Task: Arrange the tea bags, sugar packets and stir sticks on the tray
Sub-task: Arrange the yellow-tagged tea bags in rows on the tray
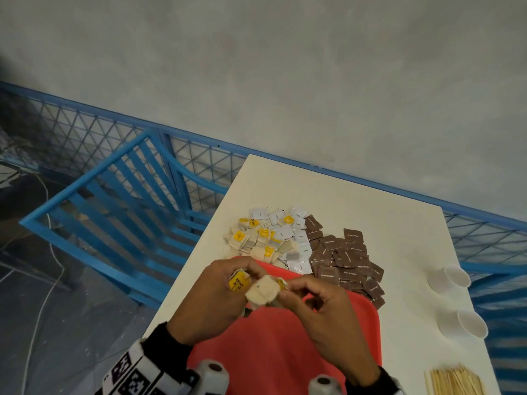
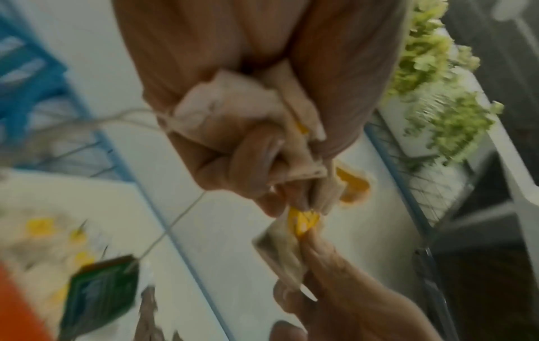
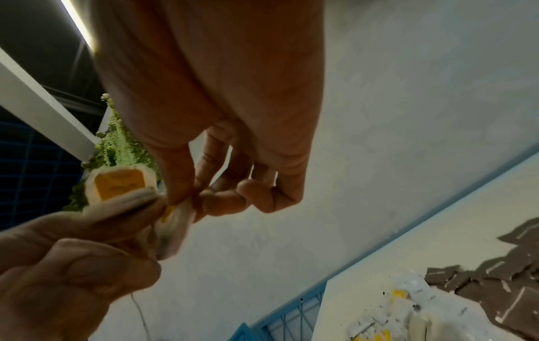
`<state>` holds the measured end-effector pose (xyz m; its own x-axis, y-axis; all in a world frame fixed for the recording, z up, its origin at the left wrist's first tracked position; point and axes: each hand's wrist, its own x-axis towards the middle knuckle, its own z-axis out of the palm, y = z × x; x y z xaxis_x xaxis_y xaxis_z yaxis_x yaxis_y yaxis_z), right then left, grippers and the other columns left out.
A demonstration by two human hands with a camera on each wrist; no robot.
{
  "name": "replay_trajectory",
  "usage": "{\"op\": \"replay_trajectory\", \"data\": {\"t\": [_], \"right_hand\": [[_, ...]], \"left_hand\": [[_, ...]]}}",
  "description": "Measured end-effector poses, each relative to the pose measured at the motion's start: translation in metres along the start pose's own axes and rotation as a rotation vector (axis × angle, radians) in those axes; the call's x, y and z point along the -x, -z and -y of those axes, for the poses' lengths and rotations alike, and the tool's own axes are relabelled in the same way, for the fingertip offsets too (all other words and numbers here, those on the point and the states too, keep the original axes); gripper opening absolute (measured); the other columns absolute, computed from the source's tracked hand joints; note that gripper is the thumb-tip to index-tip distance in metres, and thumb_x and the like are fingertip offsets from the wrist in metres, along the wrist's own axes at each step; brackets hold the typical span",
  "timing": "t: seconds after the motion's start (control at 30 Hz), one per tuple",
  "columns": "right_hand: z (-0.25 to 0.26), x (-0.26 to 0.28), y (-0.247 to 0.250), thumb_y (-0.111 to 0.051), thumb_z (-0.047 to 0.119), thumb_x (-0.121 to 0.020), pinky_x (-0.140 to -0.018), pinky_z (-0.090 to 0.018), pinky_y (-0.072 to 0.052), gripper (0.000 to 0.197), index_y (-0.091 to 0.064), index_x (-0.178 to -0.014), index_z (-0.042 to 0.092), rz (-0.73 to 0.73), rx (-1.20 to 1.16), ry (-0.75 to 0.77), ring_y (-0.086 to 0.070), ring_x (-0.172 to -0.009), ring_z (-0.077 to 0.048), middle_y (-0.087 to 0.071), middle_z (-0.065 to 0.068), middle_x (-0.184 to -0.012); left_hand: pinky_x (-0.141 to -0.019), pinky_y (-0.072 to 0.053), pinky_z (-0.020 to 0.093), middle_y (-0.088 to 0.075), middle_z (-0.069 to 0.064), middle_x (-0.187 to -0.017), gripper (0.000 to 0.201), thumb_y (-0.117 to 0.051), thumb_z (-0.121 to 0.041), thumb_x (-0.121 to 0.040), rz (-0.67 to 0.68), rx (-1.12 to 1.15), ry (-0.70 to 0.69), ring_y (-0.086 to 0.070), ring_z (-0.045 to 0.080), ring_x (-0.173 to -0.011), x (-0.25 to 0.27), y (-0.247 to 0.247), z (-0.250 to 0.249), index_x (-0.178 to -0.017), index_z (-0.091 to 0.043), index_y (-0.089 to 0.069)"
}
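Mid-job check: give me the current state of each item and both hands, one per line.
left hand: grips a bunch of tea bags above the tray
right hand: pinches one tea bag
red tray: flat on table, nothing visibly arranged on it
tea bag pile: loose heap
brown sugar packets: scattered
paper cups: lying tipped
stir sticks: bundled

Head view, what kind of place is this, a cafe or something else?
Probably a staged work area, not a real cafe: a white table against a bare grey wall, a blue mesh fence round it, and loose heaps of tea bags and sugar packets.
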<state>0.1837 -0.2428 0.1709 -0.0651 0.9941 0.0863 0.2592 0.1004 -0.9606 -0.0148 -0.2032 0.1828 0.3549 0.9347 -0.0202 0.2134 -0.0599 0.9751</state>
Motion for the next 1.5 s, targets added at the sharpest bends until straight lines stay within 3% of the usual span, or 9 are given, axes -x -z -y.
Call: {"op": "replay_trajectory", "data": {"t": [0.17,0.3,0.43,0.57,0.73,0.83,1.13,1.3,1.5], "right_hand": [[-0.007,-0.003,-0.016,-0.076,0.015,-0.085,-0.053,-0.02,-0.037,0.016,-0.071,-0.074,0.025,0.004,0.006,-0.061,-0.047,-0.056,-0.004,-0.062,0.002,-0.063],[-0.013,-0.007,-0.019,-0.075,0.013,-0.086,-0.055,-0.018,-0.039,0.015,-0.07,-0.074,0.021,-0.047,0.023,-0.113,-0.049,-0.058,0.0,-0.061,0.008,-0.062],[-0.019,-0.013,-0.02,-0.075,0.013,-0.086,-0.061,-0.027,-0.046,0.009,-0.072,-0.078,0.016,-0.078,-0.034,-0.152,-0.055,-0.062,-0.008,-0.067,-0.002,-0.069],[-0.02,-0.018,-0.029,-0.074,0.012,-0.086,-0.062,-0.027,-0.047,0.008,-0.072,-0.08,0.018,-0.058,-0.068,-0.156,-0.059,-0.064,-0.009,-0.069,0.0,-0.071],[-0.02,-0.02,-0.035,-0.074,0.017,-0.084,-0.063,-0.022,-0.046,0.004,-0.075,-0.087,0.016,-0.027,-0.147,-0.195,-0.061,-0.07,-0.008,-0.073,-0.003,-0.078],[-0.03,-0.023,-0.039,-0.073,0.008,-0.085,-0.061,-0.017,-0.046,0.003,-0.074,-0.085,0.011,0.02,-0.179,-0.267,-0.058,-0.063,-0.005,-0.07,0.001,-0.069],[-0.16,-0.079,-0.062,-0.072,0.012,-0.087,-0.055,-0.016,-0.042,0.023,-0.067,-0.065,0.014,-0.122,0.067,-0.699,-0.05,-0.054,-0.006,-0.06,0.006,-0.057],[-0.183,-0.097,-0.073,-0.074,0.014,-0.084,-0.049,-0.01,-0.041,0.012,-0.074,-0.074,0.009,-0.175,0.193,-0.775,-0.057,-0.059,-0.008,-0.065,0.003,-0.063],[-0.191,-0.1,-0.082,-0.077,0.027,-0.08,-0.056,-0.024,-0.038,0.023,-0.06,-0.073,0.014,-0.258,0.379,-0.778,-0.059,-0.073,-0.014,-0.065,0.002,-0.076]], "left_hand": [[-0.034,-0.028,0.014,-0.06,0.008,-0.067,0.032,-0.057,-0.028,-0.095,0.0,0.664,0.413,-0.038,0.007,-0.037,0.014,-0.014,0.027,-0.112,-0.001,-0.063],[-0.032,-0.026,0.012,-0.065,0.015,-0.089,0.031,-0.056,-0.029,-0.094,-0.005,0.862,0.516,-0.037,0.009,-0.039,0.015,-0.009,0.05,-0.111,-0.007,-0.069],[-0.034,-0.028,0.013,-0.057,0.011,-0.074,0.029,-0.061,-0.027,-0.091,-0.017,0.736,0.461,-0.034,0.011,-0.04,0.012,-0.001,0.055,-0.107,-0.005,-0.07],[-0.039,-0.029,0.018,-0.048,0.008,-0.056,0.025,-0.075,-0.038,-0.083,-0.053,0.486,0.322,-0.036,0.014,-0.039,0.003,-0.003,0.053,-0.095,-0.017,-0.072],[-0.04,-0.031,0.022,-0.047,0.012,-0.053,0.026,-0.075,-0.035,-0.085,-0.077,0.361,0.211,-0.036,0.018,-0.04,-0.005,-0.003,0.058,-0.082,-0.01,-0.069],[-0.041,-0.033,0.024,-0.05,0.009,-0.054,0.026,-0.076,-0.042,-0.084,-0.047,0.292,0.224,-0.041,0.02,-0.043,-0.002,0.001,0.068,-0.078,-0.017,-0.071],[-0.046,-0.04,0.024,-0.058,0.003,-0.054,0.022,-0.07,-0.024,-0.09,-0.08,0.129,0.395,-0.05,0.015,-0.046,0.023,0.02,0.1,-0.069,-0.022,-0.068],[-0.044,-0.04,0.025,-0.056,0.002,-0.053,0.025,-0.066,-0.028,-0.092,-0.112,0.174,0.464,-0.048,0.014,-0.044,0.026,0.03,0.103,-0.067,-0.022,-0.069],[-0.042,-0.031,0.023,-0.045,-0.002,-0.043,0.037,-0.057,-0.033,-0.095,-0.129,0.286,0.46,-0.036,0.009,-0.035,0.019,0.035,0.091,-0.059,-0.029,-0.066]]}}
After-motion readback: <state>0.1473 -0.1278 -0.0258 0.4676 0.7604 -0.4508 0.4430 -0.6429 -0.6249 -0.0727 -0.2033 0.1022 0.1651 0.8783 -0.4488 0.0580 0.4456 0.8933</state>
